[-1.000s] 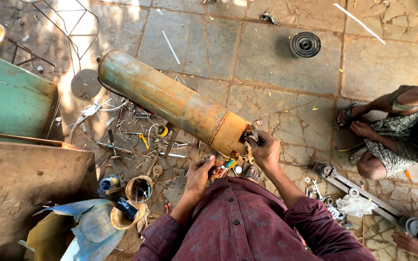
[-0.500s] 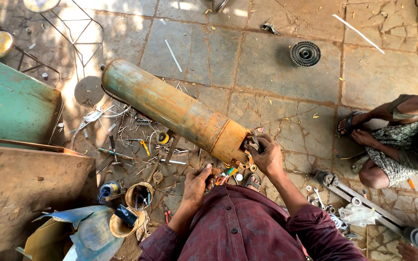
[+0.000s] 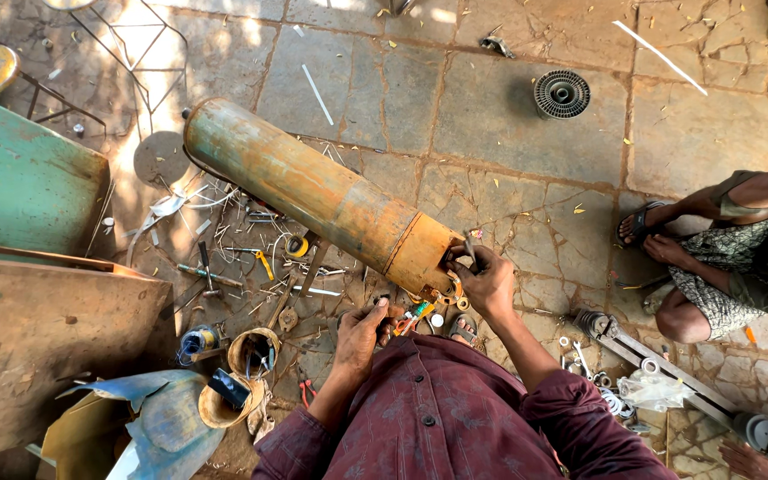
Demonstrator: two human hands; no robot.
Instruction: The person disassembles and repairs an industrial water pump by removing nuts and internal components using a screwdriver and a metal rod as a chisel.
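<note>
Here the right hand [image 3: 489,283] grips a fitting on the rusty cylinder's [image 3: 313,191] near end, still attached, while the left hand [image 3: 359,336] pinches a small tool [image 3: 388,313].

Rusty, matt, seemingly metal cylinder [image 3: 313,194]
</note>
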